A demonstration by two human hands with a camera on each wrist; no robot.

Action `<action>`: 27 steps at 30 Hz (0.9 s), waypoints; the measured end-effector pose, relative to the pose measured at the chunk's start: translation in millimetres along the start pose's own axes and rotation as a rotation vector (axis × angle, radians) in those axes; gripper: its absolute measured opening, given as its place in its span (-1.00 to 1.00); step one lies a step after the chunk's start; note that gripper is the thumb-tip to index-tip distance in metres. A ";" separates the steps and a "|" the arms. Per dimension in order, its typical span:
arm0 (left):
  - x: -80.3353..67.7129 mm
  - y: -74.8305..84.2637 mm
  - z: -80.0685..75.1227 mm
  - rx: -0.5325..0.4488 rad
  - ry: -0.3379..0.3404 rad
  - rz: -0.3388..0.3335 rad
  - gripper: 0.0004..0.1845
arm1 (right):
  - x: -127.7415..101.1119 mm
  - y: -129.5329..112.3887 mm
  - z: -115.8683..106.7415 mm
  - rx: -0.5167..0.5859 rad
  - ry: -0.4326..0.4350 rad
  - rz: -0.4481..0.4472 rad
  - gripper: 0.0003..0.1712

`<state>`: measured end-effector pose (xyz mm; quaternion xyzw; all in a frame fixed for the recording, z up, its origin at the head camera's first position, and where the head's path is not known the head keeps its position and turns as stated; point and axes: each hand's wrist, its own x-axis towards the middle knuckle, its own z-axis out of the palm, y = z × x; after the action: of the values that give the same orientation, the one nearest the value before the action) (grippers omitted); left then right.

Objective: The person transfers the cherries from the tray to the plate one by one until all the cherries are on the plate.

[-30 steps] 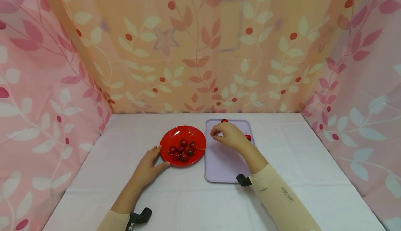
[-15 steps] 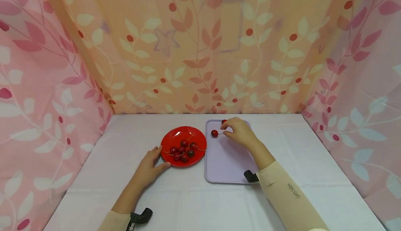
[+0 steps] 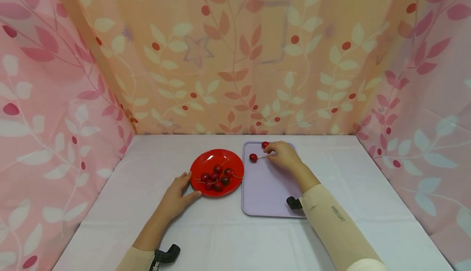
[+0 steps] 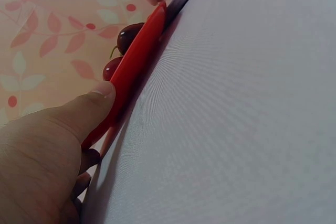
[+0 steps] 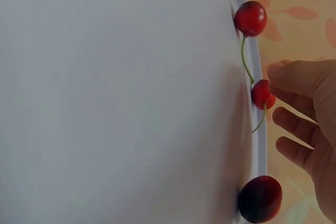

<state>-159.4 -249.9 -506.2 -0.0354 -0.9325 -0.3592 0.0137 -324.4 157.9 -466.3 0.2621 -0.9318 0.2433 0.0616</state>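
A red plate (image 3: 217,195) holding several dark red cherries (image 3: 214,175) sits left of a lilac tray (image 3: 265,197). My left hand (image 3: 178,195) grips the plate's near left edge, its thumb against the rim in the left wrist view. Over the tray's far part is my right hand (image 3: 285,156), holding nothing, its fingers loosely bent and apart. One stemmed cherry (image 3: 253,157) lies left of it, the stem reaching toward the fingertips. A second cherry (image 3: 265,144) lies near the far rim. In the right wrist view a dark cherry (image 5: 260,199) shows below the hand.
The plate and tray stand side by side, almost touching, on a white cloth (image 3: 191,234). Patterned fabric walls enclose the back (image 3: 235,58) and both sides. Black wrist mounts (image 3: 167,254) stick out from the sleeves.
My right hand has let go of the stemmed cherry on the tray and drawn off to the right, leaving that cherry in sight. My left hand stays on the plate.
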 end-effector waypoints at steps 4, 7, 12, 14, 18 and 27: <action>0.7 -0.9 0.6 0.004 0.000 -0.004 0.02 | 2.1 1.8 5.8 -0.011 0.019 -0.010 -0.77; 1.2 -0.7 0.6 -0.001 -0.002 -0.003 0.01 | 3.1 1.5 8.5 -0.014 0.010 -0.006 -0.77; 1.5 -0.4 0.4 0.001 0.000 0.000 0.00 | 3.8 1.5 12.4 -0.036 -0.028 0.017 -0.75; 1.8 -0.8 0.7 -0.001 0.001 -0.001 0.00 | 3.9 1.9 14.0 -0.048 -0.033 0.021 -0.75; 2.6 -2.5 1.6 0.003 -0.001 -0.004 0.01 | 3.8 2.2 15.8 -0.066 -0.027 0.030 -0.77; 2.3 -3.6 2.2 -0.009 -0.006 -0.011 0.03 | 5.1 2.3 19.1 -0.051 -0.035 0.058 -0.85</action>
<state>-162.0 -250.9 -510.1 -0.0315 -0.9311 -0.3634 0.0085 -329.7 148.0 -482.7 0.2376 -0.9458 0.2166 0.0451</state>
